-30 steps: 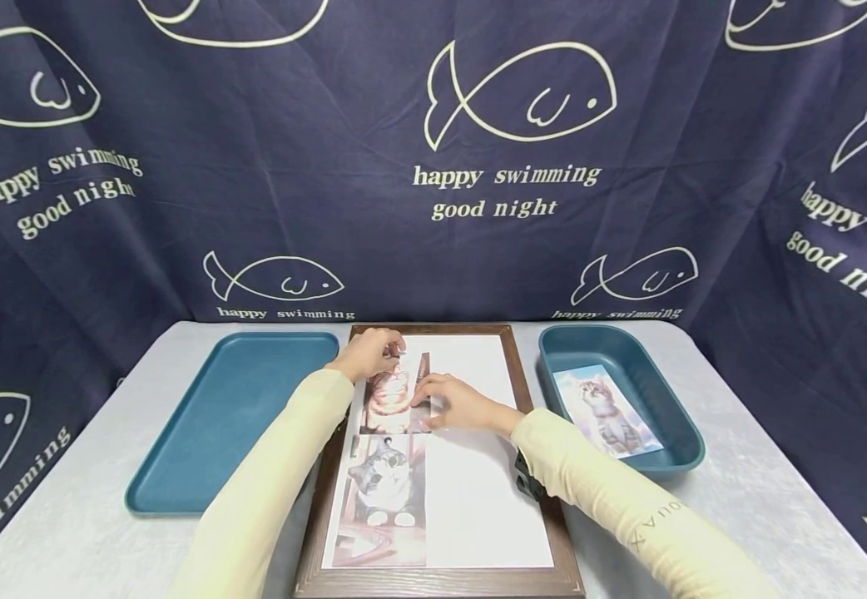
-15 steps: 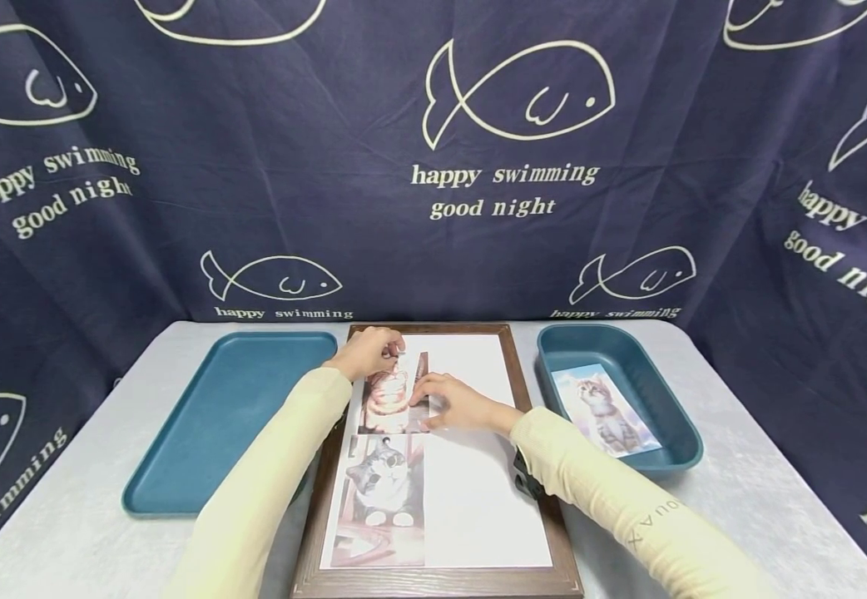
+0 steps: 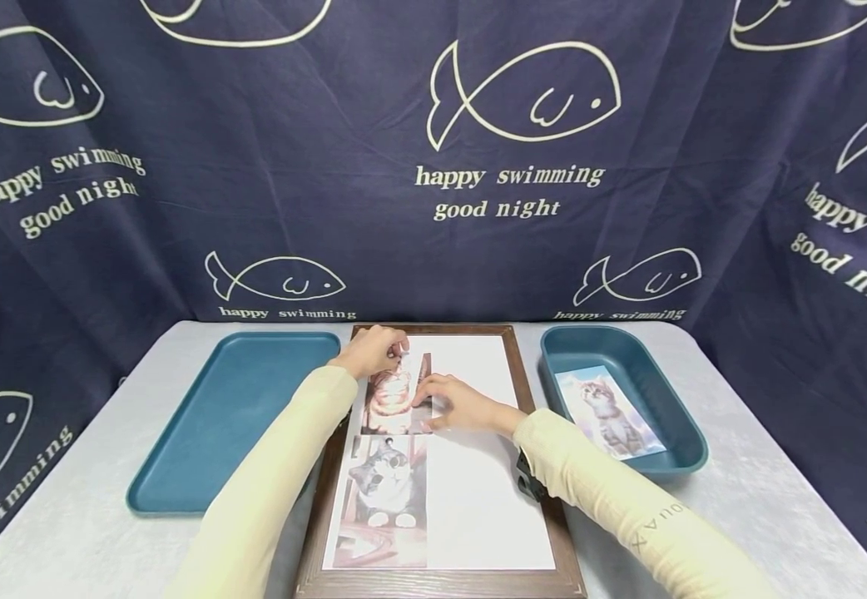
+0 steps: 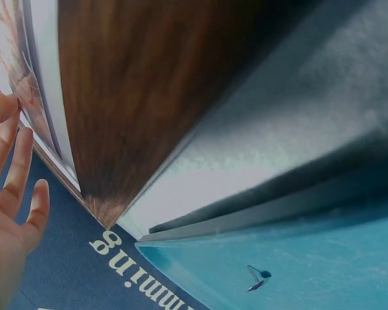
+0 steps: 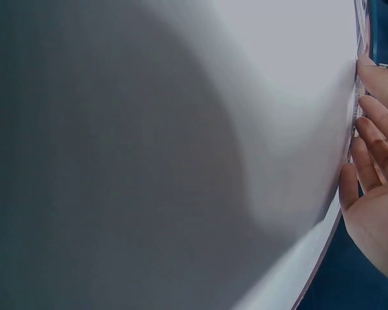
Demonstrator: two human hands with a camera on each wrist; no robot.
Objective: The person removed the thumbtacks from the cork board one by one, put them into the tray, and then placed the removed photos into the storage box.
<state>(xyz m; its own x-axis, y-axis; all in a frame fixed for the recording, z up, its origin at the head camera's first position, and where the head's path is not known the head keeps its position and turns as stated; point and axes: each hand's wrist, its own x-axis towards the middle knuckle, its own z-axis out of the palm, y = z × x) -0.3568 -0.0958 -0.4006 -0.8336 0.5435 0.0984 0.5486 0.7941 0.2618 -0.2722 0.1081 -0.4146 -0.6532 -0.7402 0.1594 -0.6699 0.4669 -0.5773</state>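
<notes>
Between my left hand (image 3: 377, 349) and right hand (image 3: 465, 405): orange-cat photo (image 3: 387, 406) on the white sheet (image 3: 489, 499), probably for squaring.
Top edge: left hand, perhaps anchoring; whether it pinches, I cannot tell.
Right side: right hand, fingers spread, likely straightening.
Nearer me than both: grey-cat photo (image 3: 387, 491), seemingly a guide.

The backdrop (image 3: 374, 166) is navy with pale fish outlines and lettering. The tray (image 3: 239, 416) and tub (image 3: 641, 391) are teal, the wooden frame (image 3: 441, 583) brown, the upper cat photo (image 3: 390, 408) mostly reddish
</notes>
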